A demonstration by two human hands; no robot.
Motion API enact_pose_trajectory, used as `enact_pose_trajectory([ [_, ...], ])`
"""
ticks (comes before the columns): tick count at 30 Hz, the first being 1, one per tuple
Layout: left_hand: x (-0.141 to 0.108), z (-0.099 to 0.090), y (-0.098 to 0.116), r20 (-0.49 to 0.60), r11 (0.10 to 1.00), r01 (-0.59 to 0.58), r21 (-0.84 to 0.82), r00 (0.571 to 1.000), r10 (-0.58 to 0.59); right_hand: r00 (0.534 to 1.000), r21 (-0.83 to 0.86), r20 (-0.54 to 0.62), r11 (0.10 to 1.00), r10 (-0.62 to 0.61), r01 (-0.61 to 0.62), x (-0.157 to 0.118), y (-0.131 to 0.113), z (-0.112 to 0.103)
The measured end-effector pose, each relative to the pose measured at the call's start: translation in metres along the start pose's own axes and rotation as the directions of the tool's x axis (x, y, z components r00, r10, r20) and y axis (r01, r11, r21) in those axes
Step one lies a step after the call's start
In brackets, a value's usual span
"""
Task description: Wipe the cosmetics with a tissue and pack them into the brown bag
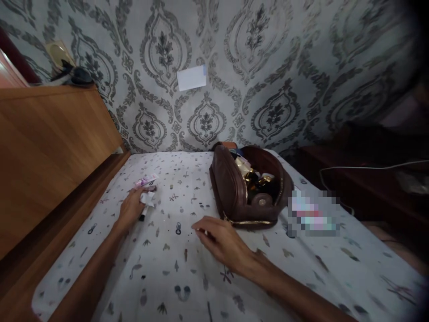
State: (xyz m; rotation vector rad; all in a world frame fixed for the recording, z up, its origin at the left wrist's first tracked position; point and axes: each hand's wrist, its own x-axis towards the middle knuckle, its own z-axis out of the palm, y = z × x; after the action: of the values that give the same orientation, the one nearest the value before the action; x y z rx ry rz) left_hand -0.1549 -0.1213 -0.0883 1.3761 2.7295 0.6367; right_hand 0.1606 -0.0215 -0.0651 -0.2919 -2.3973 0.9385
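Note:
My left hand (pixel 131 206) reaches down to a small group of items on the patterned sheet. Its fingers are curled and partly hidden against a crumpled white piece (pixel 148 199). Around it lie a pink-and-white tube (pixel 146 180), a small mauve item (pixel 150 188) and a slim white item with a black end (pixel 143 213). My right hand (pixel 226 241) hovers over the sheet with loosely bent fingers, a gap showing between them, and no object visible in it. Just beyond it stands a brown toiletry bag (pixel 228 183), unzipped, with several gold-topped and dark items (pixel 264 180) inside.
The white printed sheet (pixel 181 268) covers the surface under both hands. A wooden board (pixel 56 134) rises on the left, and a patterned wall (pixel 208 112) stands behind. Right of the bag is a blurred-out patch (pixel 315 214); a white cable (pixel 368 167) runs farther right.

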Motion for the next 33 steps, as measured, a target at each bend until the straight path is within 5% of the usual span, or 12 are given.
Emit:
enact_pose_trajectory([
  [7, 0.017, -0.002, 0.019, 0.088, 0.973, 0.022, 0.229, 0.995, -0.043, 0.975, 0.218, 0.08, 0.951, 0.205, -0.218, 0.01, 0.003, 0.041],
  [11, 0.021, -0.006, 0.021, 0.087, 0.951, -0.046, 0.306, 0.996, 0.02, 0.892, 0.503, 0.15, 0.744, 0.427, -0.44, 0.008, 0.015, 0.054],
  [14, 0.021, -0.018, 0.017, 0.041, 0.927, -0.081, 0.365, 0.997, 0.071, 0.853, 0.608, 0.153, 0.633, 0.499, -0.479, 0.002, 0.026, 0.059],
  [16, 0.018, -0.024, 0.016, -0.032, 0.956, -0.086, 0.279, 0.995, 0.099, 0.856, 0.638, 0.118, 0.622, 0.503, -0.454, -0.002, 0.029, 0.059],
  [19, 0.002, -0.018, 0.028, -0.064, 0.982, -0.164, -0.094, 0.985, 0.158, 0.895, 0.69, 0.051, 0.632, 0.442, -0.352, -0.005, 0.028, 0.058],
  [23, -0.037, 0.02, 0.066, 0.021, 0.836, -0.214, -0.505, 0.965, 0.26, 0.942, 0.779, -0.01, 0.594, 0.335, -0.203, -0.006, 0.024, 0.059],
  [27, -0.064, 0.045, 0.098, 0.044, 0.749, -0.276, -0.602, 0.925, 0.377, 0.941, 0.813, -0.048, 0.56, 0.335, -0.158, -0.003, 0.027, 0.06],
  [31, -0.07, 0.038, 0.107, 0.092, 0.789, -0.331, -0.519, 0.895, 0.436, 0.887, 0.84, -0.023, 0.49, 0.462, -0.233, -0.003, 0.033, 0.06],
  [33, -0.072, 0.032, 0.112, -0.023, 0.808, -0.37, -0.459, 0.914, 0.405, 0.872, 0.851, 0.019, 0.45, 0.489, -0.271, -0.006, 0.033, 0.06],
])
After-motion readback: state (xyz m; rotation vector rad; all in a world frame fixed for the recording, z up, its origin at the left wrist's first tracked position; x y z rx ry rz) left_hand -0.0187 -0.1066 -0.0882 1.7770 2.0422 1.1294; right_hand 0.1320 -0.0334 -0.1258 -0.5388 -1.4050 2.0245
